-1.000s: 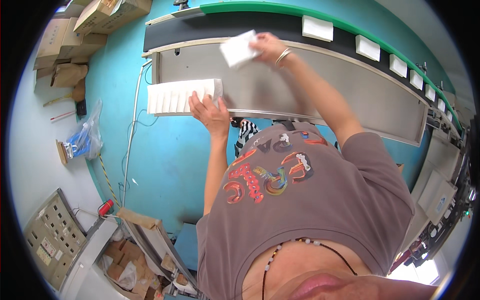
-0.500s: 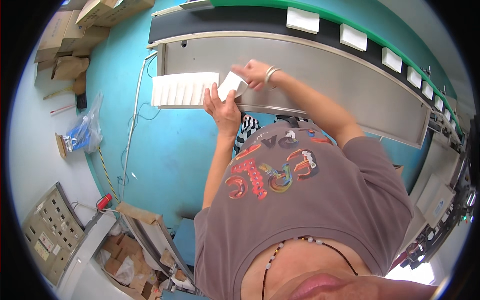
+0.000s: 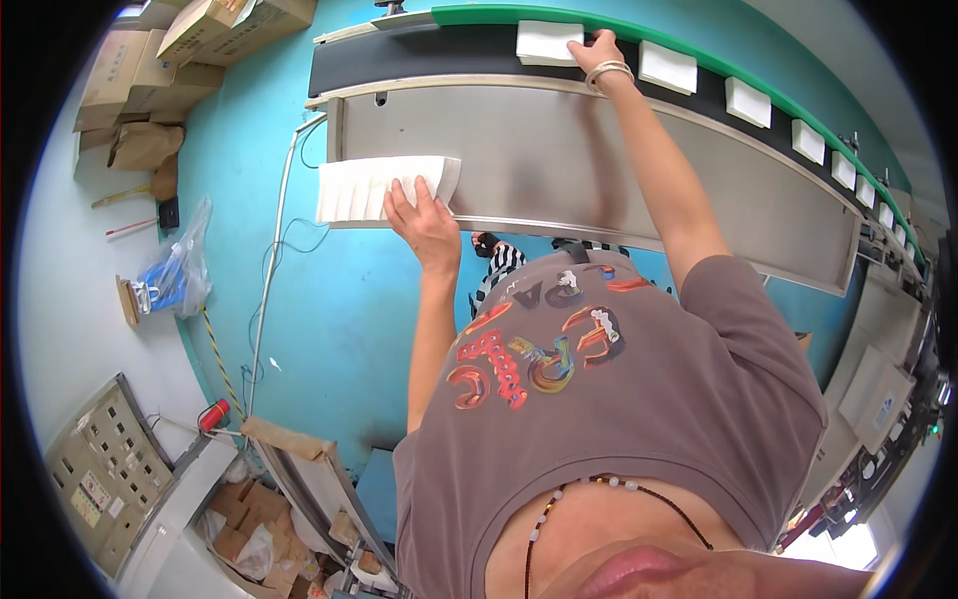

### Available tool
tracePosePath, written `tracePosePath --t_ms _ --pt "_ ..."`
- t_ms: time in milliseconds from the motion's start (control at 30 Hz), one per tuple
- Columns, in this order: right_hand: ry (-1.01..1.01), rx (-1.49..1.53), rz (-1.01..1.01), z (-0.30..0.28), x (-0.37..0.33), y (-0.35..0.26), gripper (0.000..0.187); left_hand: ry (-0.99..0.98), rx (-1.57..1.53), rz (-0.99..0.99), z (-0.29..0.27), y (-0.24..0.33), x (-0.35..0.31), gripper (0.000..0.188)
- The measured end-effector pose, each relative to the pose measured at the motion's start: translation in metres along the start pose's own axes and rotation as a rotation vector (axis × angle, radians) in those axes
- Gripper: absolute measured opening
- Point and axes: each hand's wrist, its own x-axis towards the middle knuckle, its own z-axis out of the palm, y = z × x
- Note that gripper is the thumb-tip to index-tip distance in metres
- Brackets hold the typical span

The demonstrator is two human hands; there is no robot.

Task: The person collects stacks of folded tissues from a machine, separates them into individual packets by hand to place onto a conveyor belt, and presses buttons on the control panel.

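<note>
A row of white folded paper stacks (image 3: 354, 188), looking like napkins or tissues, leans together at the left end of a long metal tray (image 3: 499, 120). My left hand (image 3: 429, 232) lies on the right end of that row with fingers stretched out, and a loose-looking last stack bends beside it. Across the tray my right hand (image 3: 600, 52) reaches over to a black conveyor belt (image 3: 419, 62). Its fingers close on the right end of a white paper stack (image 3: 547, 43) that sits on the belt.
More paper stacks (image 3: 668, 67) stand spaced along the belt to the right, beside a green guide rail (image 3: 699, 58). Cardboard boxes (image 3: 125, 75) are piled at far left. A plastic bag (image 3: 185, 270) hangs on the wall; machinery (image 3: 878, 399) stands at right.
My right hand has gone from the row up to the belt and onto a stack there. The left hand has settled onto the row's end. The belt's stacks have shifted left.
</note>
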Motion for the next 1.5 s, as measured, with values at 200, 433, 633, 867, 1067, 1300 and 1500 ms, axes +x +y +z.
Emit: tracePosePath --t_ms 200,433,633,867,1067,1300,1500 --pt "-0.288 -0.039 -0.223 0.026 -0.103 -0.022 0.053 -0.021 -0.068 0.043 -0.007 0.016 -0.004 0.039" --pt "-1.026 0.152 -0.13 0.075 -0.136 -0.03 0.058 -0.078 -0.109 0.137 -0.012 0.016 0.005 0.022" --pt "-0.534 0.707 -0.008 0.041 -0.03 -0.019 0.068 -0.015 0.029 -0.027 -0.006 -0.021 0.015 0.05" --pt "0.361 -0.27 -0.511 0.017 -0.031 -0.003 0.043 0.003 -0.052 0.023 -0.01 -0.017 0.013 0.043" --pt "-0.903 0.095 0.161 0.054 -0.15 -0.068 0.049 -0.024 -0.043 0.188 -0.008 -0.006 0.002 0.032" --pt "-0.911 0.509 -0.021 0.093 -0.108 -0.029 0.06 0.006 -0.052 0.03 -0.01 -0.02 0.017 0.036" --pt "-0.292 0.551 0.015 0.04 -0.003 -0.024 0.063 -0.006 -0.014 -0.012 -0.006 -0.041 0.024 0.047"
